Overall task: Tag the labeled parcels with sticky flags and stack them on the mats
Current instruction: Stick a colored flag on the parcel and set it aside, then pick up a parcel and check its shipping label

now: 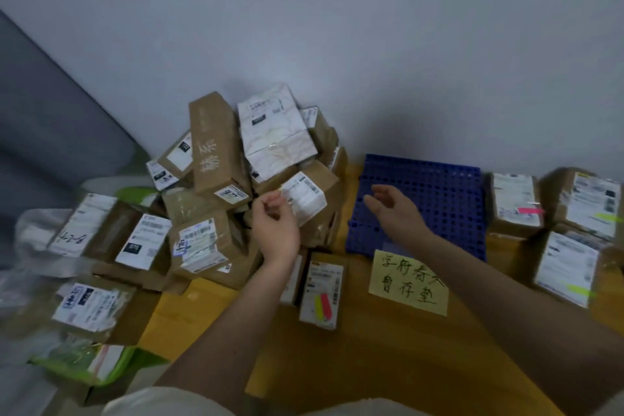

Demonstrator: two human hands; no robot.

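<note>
Brown parcels (236, 179) heaped against wall, left of blue mat (439, 186). Left hand (275, 223) curled at heap's front parcel label; whether it pinches anything, cannot tell. Right hand (393, 209) loosely spread over mat, holding nothing. Flagged parcels (553, 213) right of mat.

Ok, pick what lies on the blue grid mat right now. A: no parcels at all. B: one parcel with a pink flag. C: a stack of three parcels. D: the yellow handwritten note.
A: the blue grid mat shows only bare grid, with the right hand hovering open over its near left part; the yellow note lies in front of it and the flagged parcels sit off to its right.
</note>
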